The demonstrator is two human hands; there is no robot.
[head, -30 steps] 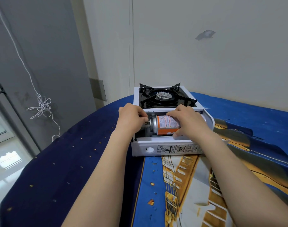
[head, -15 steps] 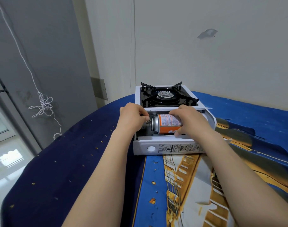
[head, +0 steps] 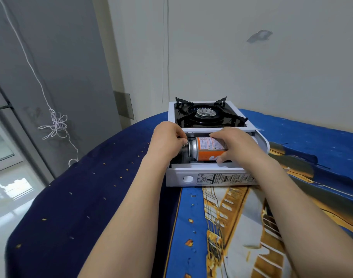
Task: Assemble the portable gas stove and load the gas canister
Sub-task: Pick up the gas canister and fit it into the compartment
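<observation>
A white portable gas stove sits on the blue bedspread, its black burner and pan support on the far side. The canister bay on the near side is uncovered. An orange and silver gas canister lies on its side in the bay, nozzle pointing left. My right hand is wrapped over the canister's body. My left hand is at the left end of the bay, fingers pinched at the canister's nozzle fitting, which they partly hide.
The blue patterned bedspread covers the surface under the stove. A white wall stands just behind the stove. A grey door with a knotted white cord is at the left. The bay's lid hangs open at the right.
The view has shifted slightly. Both hands stay on the canister and its nozzle end, with only small finger movements.
</observation>
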